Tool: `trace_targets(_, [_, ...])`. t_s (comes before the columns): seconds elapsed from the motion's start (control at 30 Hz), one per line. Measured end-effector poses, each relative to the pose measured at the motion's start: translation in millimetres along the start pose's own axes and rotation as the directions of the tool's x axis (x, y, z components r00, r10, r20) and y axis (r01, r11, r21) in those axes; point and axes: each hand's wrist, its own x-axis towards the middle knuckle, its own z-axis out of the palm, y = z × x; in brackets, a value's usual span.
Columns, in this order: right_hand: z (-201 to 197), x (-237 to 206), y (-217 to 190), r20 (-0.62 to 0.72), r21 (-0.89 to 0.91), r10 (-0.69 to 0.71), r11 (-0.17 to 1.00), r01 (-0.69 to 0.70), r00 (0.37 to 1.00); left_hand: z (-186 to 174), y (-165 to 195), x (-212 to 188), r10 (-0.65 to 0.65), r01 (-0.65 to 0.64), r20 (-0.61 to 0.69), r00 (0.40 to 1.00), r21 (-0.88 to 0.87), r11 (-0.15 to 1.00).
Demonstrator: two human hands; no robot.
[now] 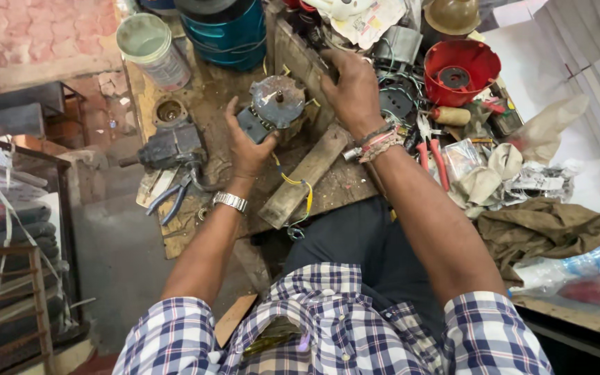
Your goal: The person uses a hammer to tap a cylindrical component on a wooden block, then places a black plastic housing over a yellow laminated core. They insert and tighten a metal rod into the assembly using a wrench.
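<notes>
My left hand [248, 142] grips the small motor [274, 104] on the table [210, 97]; my right hand [352, 87] closes on its far edge.

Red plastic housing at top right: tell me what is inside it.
Inside the red housing, a dark round centre piece sits on the floor of the bowl. Its near wall hides the front of the floor.

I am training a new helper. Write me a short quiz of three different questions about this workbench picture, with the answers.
1. True or false: the left hand grips the small electric motor.
2. Which lies beside the bench vise? A) blue-handled pliers B) a hammer
3. Fill in: the bowl-shaped plastic housing at the right is ____ in colour.

Key: 1 true; 2 A; 3 red.
</notes>
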Motion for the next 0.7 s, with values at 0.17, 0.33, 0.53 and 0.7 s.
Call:
trace_targets(0.17, [-5,10,14,0.004,0.059,-0.010,0.998,0.010,1.000,32,1,-43,0.114,-0.130,0.132,0.985,0.118,0.984])
trace_targets(0.33, [-12,5,39,0.045,-0.112,-0.105,0.988,0.109,0.993,39,-9,-41,0.020,-0.036,0.182,0.983,0.085,0.996])
trace_targets(0.53, [-5,5,40,0.029,-0.023,-0.009,1.000,0.010,1.000,6,-11,-4,-0.048,0.060,0.225,0.973,-0.045,0.997])
trace_targets(0.7, [-18,-3,43,0.090,0.033,-0.036,0.999,0.033,0.995,24,-3,38,-0.118,0.135,0.230,0.966,-0.063,0.989])
